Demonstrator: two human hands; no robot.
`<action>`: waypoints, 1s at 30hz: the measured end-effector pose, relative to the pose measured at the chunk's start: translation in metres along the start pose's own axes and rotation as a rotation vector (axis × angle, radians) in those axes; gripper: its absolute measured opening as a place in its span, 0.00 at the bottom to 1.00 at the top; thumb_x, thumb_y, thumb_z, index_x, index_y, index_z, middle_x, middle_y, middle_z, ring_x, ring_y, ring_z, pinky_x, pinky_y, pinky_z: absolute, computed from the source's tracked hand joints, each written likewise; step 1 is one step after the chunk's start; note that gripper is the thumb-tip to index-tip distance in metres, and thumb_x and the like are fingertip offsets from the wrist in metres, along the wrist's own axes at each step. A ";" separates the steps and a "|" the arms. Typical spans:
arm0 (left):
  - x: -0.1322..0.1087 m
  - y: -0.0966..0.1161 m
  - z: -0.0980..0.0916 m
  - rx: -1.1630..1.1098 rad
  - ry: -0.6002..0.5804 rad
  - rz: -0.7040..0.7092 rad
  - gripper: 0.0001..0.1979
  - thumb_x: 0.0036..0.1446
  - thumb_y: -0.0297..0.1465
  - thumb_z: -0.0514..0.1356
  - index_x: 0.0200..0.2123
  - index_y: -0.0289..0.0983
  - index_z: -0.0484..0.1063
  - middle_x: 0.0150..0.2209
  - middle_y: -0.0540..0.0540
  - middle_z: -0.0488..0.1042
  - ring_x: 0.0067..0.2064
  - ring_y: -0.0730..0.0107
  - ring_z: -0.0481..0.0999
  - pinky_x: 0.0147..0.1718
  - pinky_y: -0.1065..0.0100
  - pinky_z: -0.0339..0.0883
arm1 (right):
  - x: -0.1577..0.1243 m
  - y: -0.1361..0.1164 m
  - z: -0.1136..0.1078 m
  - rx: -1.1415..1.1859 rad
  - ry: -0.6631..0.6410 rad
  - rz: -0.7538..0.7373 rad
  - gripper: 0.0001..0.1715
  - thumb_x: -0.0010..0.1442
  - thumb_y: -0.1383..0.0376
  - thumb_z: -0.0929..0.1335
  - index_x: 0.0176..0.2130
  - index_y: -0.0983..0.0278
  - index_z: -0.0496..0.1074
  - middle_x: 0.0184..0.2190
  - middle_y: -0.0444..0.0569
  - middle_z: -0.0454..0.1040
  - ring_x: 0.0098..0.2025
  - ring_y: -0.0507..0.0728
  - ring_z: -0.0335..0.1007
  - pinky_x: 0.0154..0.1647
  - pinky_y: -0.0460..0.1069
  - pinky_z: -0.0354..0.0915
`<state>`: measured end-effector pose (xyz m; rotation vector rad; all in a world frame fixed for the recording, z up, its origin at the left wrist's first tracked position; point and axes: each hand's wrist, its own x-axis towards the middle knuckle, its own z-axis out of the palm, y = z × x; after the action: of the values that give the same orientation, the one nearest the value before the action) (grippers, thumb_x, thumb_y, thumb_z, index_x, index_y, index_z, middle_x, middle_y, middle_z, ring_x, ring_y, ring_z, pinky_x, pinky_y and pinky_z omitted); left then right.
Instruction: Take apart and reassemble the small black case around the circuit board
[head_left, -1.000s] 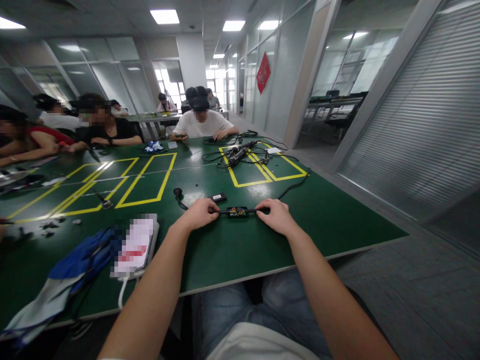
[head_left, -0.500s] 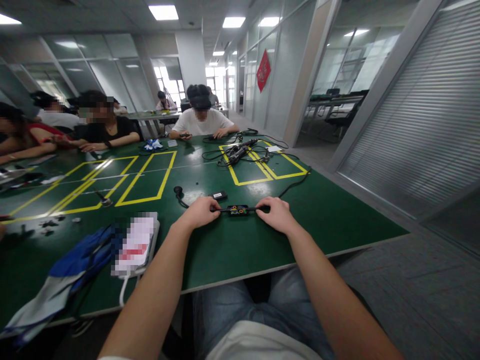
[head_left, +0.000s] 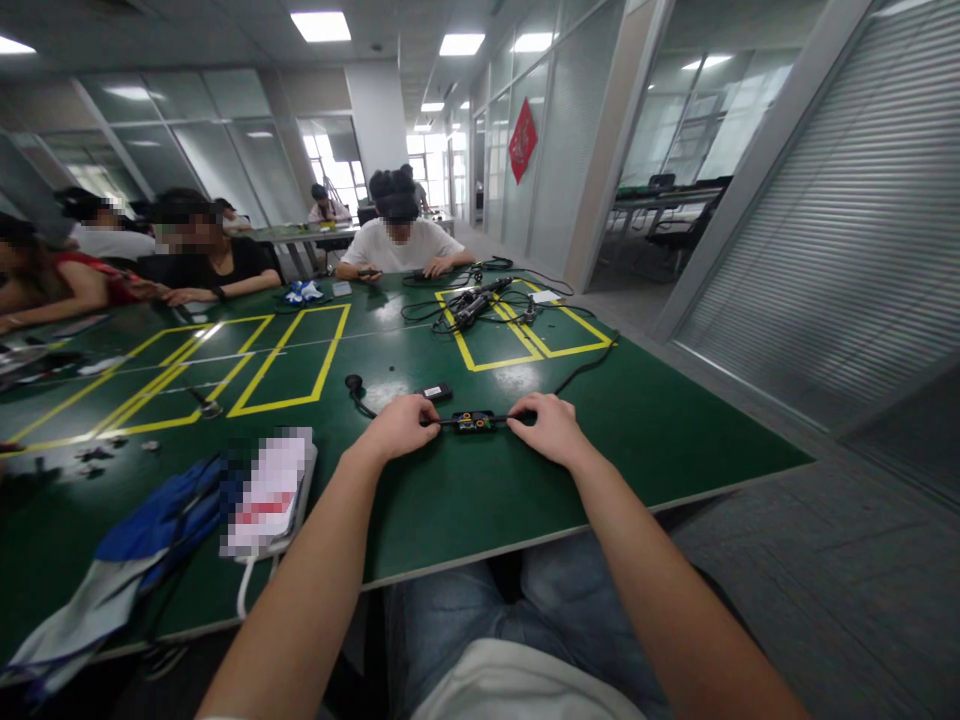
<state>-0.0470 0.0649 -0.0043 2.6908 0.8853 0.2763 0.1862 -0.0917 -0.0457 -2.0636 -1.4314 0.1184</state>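
Observation:
Between my hands lies a small black case (head_left: pixel 475 422), its inside showing a circuit board with orange ring-shaped parts. A black cable leaves it on both sides. My left hand (head_left: pixel 405 424) pinches the cable just left of the case, and my right hand (head_left: pixel 545 422) pinches it just right of the case. Past my left hand the cable ends in a round black plug (head_left: pixel 354 384). Beyond my right hand the cable (head_left: pixel 585 370) runs to the table's right edge. A black cover (head_left: pixel 435 392) with a white label rests just behind the case.
On my left are a phone (head_left: pixel 266 490) with a white cable and a blue-and-grey cloth item (head_left: pixel 150 530). Black cables and devices (head_left: pixel 480 305) lie tangled inside yellow tape at the back. A person (head_left: pixel 401 235) sits across the green table (head_left: pixel 675 420); others sit at left.
The view has shifted very slightly. Both hands keep the same hold on the cable, and the case stays between them.

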 end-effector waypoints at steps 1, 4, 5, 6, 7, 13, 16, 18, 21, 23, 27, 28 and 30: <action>0.000 0.000 0.000 0.003 -0.002 0.004 0.09 0.57 0.32 0.64 0.37 0.40 0.86 0.38 0.43 0.85 0.42 0.57 0.83 0.46 0.63 0.74 | 0.000 0.000 0.000 0.000 -0.003 0.005 0.06 0.61 0.61 0.74 0.37 0.55 0.84 0.46 0.47 0.83 0.52 0.64 0.73 0.60 0.61 0.60; -0.001 0.001 0.000 0.004 -0.001 0.014 0.09 0.57 0.32 0.64 0.38 0.40 0.85 0.39 0.43 0.85 0.43 0.57 0.83 0.47 0.63 0.74 | 0.000 0.000 0.000 -0.004 -0.009 0.006 0.06 0.60 0.61 0.74 0.38 0.56 0.84 0.46 0.48 0.83 0.52 0.65 0.72 0.60 0.62 0.59; -0.001 0.001 0.000 0.000 -0.002 0.018 0.09 0.57 0.32 0.64 0.38 0.40 0.85 0.40 0.43 0.85 0.43 0.56 0.83 0.47 0.63 0.74 | 0.000 0.001 0.001 -0.005 -0.006 0.002 0.06 0.60 0.60 0.74 0.38 0.56 0.84 0.46 0.48 0.82 0.52 0.65 0.72 0.60 0.62 0.59; -0.001 0.002 0.000 -0.005 -0.003 0.018 0.09 0.57 0.32 0.65 0.38 0.40 0.85 0.40 0.43 0.85 0.43 0.56 0.83 0.47 0.62 0.74 | 0.000 0.001 0.001 -0.006 -0.002 0.000 0.06 0.60 0.60 0.74 0.38 0.56 0.84 0.46 0.48 0.82 0.52 0.65 0.72 0.60 0.62 0.59; -0.001 0.002 0.000 -0.008 -0.003 0.018 0.09 0.58 0.32 0.65 0.39 0.39 0.85 0.41 0.43 0.85 0.44 0.55 0.83 0.47 0.62 0.74 | 0.000 0.001 0.002 -0.008 0.003 -0.001 0.06 0.60 0.60 0.74 0.37 0.56 0.83 0.46 0.48 0.82 0.52 0.65 0.72 0.60 0.62 0.59; -0.002 0.006 0.000 0.012 -0.012 0.020 0.09 0.59 0.32 0.63 0.39 0.39 0.85 0.41 0.42 0.85 0.45 0.55 0.82 0.46 0.62 0.74 | -0.001 -0.002 0.003 -0.035 0.020 0.010 0.05 0.61 0.60 0.74 0.38 0.57 0.82 0.45 0.49 0.81 0.52 0.65 0.71 0.59 0.61 0.58; -0.002 0.007 0.000 0.020 -0.011 0.034 0.09 0.59 0.32 0.64 0.39 0.39 0.84 0.41 0.42 0.85 0.44 0.55 0.82 0.45 0.62 0.73 | -0.002 -0.004 0.003 -0.055 0.024 -0.002 0.06 0.61 0.59 0.74 0.38 0.57 0.82 0.46 0.49 0.81 0.52 0.65 0.71 0.59 0.61 0.57; -0.002 0.007 0.001 0.022 -0.003 0.038 0.09 0.59 0.32 0.64 0.39 0.39 0.84 0.40 0.42 0.84 0.43 0.55 0.82 0.44 0.62 0.73 | -0.003 -0.005 0.004 -0.078 0.036 -0.009 0.06 0.62 0.59 0.74 0.38 0.57 0.81 0.45 0.49 0.81 0.52 0.65 0.72 0.59 0.61 0.57; -0.001 0.006 0.004 0.026 0.018 0.046 0.07 0.58 0.31 0.64 0.37 0.38 0.83 0.38 0.42 0.84 0.42 0.56 0.82 0.42 0.62 0.73 | -0.005 -0.007 0.006 -0.123 0.065 -0.033 0.06 0.63 0.59 0.73 0.38 0.58 0.80 0.44 0.50 0.80 0.51 0.65 0.72 0.58 0.61 0.57; -0.001 0.005 0.005 0.028 0.027 0.056 0.07 0.58 0.31 0.64 0.36 0.38 0.83 0.38 0.42 0.84 0.41 0.56 0.82 0.42 0.62 0.73 | -0.005 -0.008 0.007 -0.139 0.078 -0.054 0.05 0.63 0.60 0.73 0.37 0.59 0.80 0.43 0.50 0.80 0.50 0.65 0.72 0.58 0.61 0.57; -0.001 0.005 0.007 0.025 0.031 0.065 0.07 0.58 0.32 0.64 0.37 0.39 0.83 0.38 0.43 0.84 0.41 0.55 0.82 0.43 0.61 0.73 | -0.007 -0.009 0.007 -0.119 0.081 -0.095 0.04 0.63 0.61 0.73 0.38 0.58 0.79 0.43 0.49 0.80 0.50 0.64 0.72 0.58 0.61 0.56; -0.001 0.006 0.007 0.025 0.034 0.065 0.07 0.58 0.32 0.64 0.37 0.39 0.83 0.39 0.42 0.84 0.42 0.55 0.82 0.44 0.61 0.74 | -0.007 -0.009 0.007 -0.112 0.080 -0.103 0.03 0.63 0.61 0.73 0.38 0.58 0.79 0.43 0.49 0.80 0.50 0.64 0.72 0.59 0.61 0.56; -0.001 0.007 0.008 0.024 0.043 0.064 0.07 0.58 0.32 0.63 0.37 0.39 0.83 0.39 0.42 0.83 0.42 0.55 0.81 0.44 0.61 0.74 | -0.007 -0.009 0.007 -0.103 0.078 -0.111 0.03 0.64 0.62 0.73 0.38 0.58 0.79 0.43 0.49 0.80 0.49 0.64 0.72 0.59 0.62 0.56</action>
<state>-0.0422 0.0574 -0.0092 2.7490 0.8206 0.3407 0.1727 -0.0925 -0.0485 -2.0411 -1.5285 -0.0823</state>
